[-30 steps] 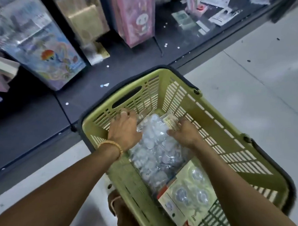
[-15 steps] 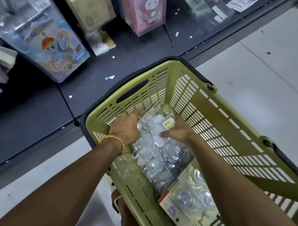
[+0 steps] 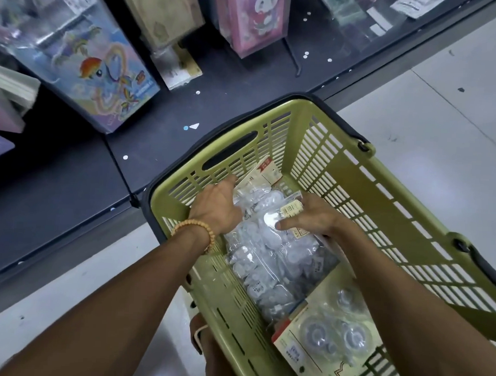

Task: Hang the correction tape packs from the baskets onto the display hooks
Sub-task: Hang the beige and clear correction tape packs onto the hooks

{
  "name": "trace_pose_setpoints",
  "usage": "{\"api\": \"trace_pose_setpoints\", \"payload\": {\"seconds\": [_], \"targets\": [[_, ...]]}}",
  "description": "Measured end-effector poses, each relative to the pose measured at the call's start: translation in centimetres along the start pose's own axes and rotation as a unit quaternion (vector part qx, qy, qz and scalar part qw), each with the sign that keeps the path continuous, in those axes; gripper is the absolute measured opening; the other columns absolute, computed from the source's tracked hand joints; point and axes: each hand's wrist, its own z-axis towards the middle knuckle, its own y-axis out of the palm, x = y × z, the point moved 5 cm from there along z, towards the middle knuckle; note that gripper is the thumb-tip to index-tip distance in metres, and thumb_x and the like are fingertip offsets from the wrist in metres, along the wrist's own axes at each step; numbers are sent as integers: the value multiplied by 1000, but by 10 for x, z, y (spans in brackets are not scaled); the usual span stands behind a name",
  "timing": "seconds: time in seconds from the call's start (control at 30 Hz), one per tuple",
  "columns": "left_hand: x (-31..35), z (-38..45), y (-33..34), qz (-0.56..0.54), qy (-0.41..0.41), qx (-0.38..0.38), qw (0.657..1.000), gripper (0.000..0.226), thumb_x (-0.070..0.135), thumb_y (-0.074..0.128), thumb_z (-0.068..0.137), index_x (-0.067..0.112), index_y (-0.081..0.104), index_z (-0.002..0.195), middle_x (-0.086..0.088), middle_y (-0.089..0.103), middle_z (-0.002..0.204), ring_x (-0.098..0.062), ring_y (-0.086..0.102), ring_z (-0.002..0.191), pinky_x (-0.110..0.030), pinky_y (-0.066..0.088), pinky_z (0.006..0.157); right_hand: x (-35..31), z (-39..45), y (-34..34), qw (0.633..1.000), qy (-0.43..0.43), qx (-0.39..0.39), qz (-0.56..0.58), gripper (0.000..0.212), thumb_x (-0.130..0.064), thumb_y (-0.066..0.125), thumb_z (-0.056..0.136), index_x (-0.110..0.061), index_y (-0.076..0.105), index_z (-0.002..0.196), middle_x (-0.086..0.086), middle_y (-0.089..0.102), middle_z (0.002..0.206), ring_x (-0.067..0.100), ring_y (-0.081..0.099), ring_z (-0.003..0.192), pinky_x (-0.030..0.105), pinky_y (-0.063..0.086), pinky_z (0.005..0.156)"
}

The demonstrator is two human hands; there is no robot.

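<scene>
A stack of correction tape packs (image 3: 270, 245), clear blisters over pale cards, lies along the left inner wall of an olive-green plastic basket (image 3: 338, 177) standing on the pale floor (image 3: 432, 116). One more pack (image 3: 328, 342) lies flat by itself at the near end of the basket, its cream card edged in red; the small print on it is too blurred to read. At the far end a card with a red corner (image 3: 266, 171) leans against the slotted wall under the handle cut-out.

The left hand (image 3: 216, 206), a beaded bracelet (image 3: 195, 231) at its wrist, is laid against the left side of the stack with fingers reaching forward toward the far wall. The right hand (image 3: 311, 216) grips the stack from the right, thumb pressed across a top blister and fingers curled over the far edge, beside a small barcode label (image 3: 290, 208) whose digits cannot be made out.

Past the basket runs a dark low shelf (image 3: 70, 185) carrying boxed goods: a blue box printed with a rainbow-maned cartoon pony (image 3: 104, 76), a gold-brown box (image 3: 163, 16) and a pink box with a white cartoon figure (image 3: 254, 20). A sandalled foot (image 3: 203, 342) shows beside the basket's near left side.
</scene>
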Motion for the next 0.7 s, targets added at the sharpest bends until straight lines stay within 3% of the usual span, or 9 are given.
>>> {"api": "trace_pose_setpoints", "payload": {"seconds": [0.07, 0.13, 0.17, 0.23, 0.33, 0.4, 0.53, 0.6, 0.7], "targets": [[0, -1, -4, -10, 0, 4, 1000, 76, 13, 69, 92, 21, 29, 157, -14, 58, 135, -27, 61, 102, -35, 55, 87, -6, -3, -2, 999, -3, -8, -36, 83, -35, 94, 58, -21, 59, 132, 2, 69, 124, 23, 65, 116, 41, 50, 104], [2, -4, -9, -28, 0, 7, 1000, 73, 14, 71, 91, 21, 34, 154, -12, 59, 137, -28, 61, 110, -33, 53, 92, -10, -7, -5, 999, 7, -13, -48, 46, -27, 90, 70, -16, 68, 108, -1, 75, 102, 18, 71, 97, 33, 55, 87], [4, -6, -11, -34, 3, 8, 999, 72, 14, 71, 90, 21, 37, 152, -10, 61, 137, -27, 62, 113, -34, 53, 96, -11, -9, -7, 998, 12, -13, -54, 40, -27, 90, 71, -15, 69, 103, 0, 75, 99, 17, 71, 93, 33, 56, 85], [8, -10, -16, -29, 17, 11, 999, 71, 15, 72, 87, 21, 40, 150, -8, 64, 132, -27, 64, 114, -39, 54, 100, -10, -10, -9, 998, 21, -19, -54, 53, -31, 93, 64, -13, 69, 108, 2, 76, 104, 20, 72, 97, 41, 57, 93], [9, -16, -27, -44, 30, 23, 998, 58, 14, 72, 87, 22, 50, 140, -1, 71, 106, -18, 70, 85, -35, 60, 78, 7, 4, -10, 998, 11, -28, -48, 104, -56, 98, 33, -18, 63, 123, 1, 72, 119, 22, 69, 108, 45, 55, 97], [7, -19, -35, -64, 32, 35, 997, 46, 15, 73, 87, 23, 55, 129, 4, 69, 94, -16, 68, 79, -31, 57, 69, 6, 2, -8, 999, -2, -25, -47, 109, -63, 95, 32, -19, 61, 126, 0, 70, 123, 22, 67, 112, 44, 53, 99], [-2, -30, -49, -111, 21, 61, 992, 41, 17, 76, 85, 22, 59, 121, 7, 68, 101, -18, 66, 92, -27, 52, 75, -19, -28, -4, 997, -58, -21, -36, 38, -19, 87, 76, -15, 69, 109, -3, 77, 103, 18, 72, 99, 35, 55, 92], [-4, -38, -57, -129, 29, 74, 988, 43, 18, 76, 84, 22, 60, 123, 7, 68, 105, -16, 64, 94, -26, 49, 79, -25, -40, -13, 996, -83, 11, 0, 27, -3, 81, 81, -11, 68, 102, 3, 76, 92, 21, 72, 87, 31, 58, 80], [-3, -52, -70, -161, 46, 100, 981, 46, 18, 76, 84, 23, 60, 126, 8, 70, 108, -16, 65, 95, -27, 51, 84, -44, -62, -34, 989, -123, 78, 40, 33, 5, 79, 80, -6, 60, 104, 19, 72, 94, 30, 69, 86, 44, 57, 81]]}}
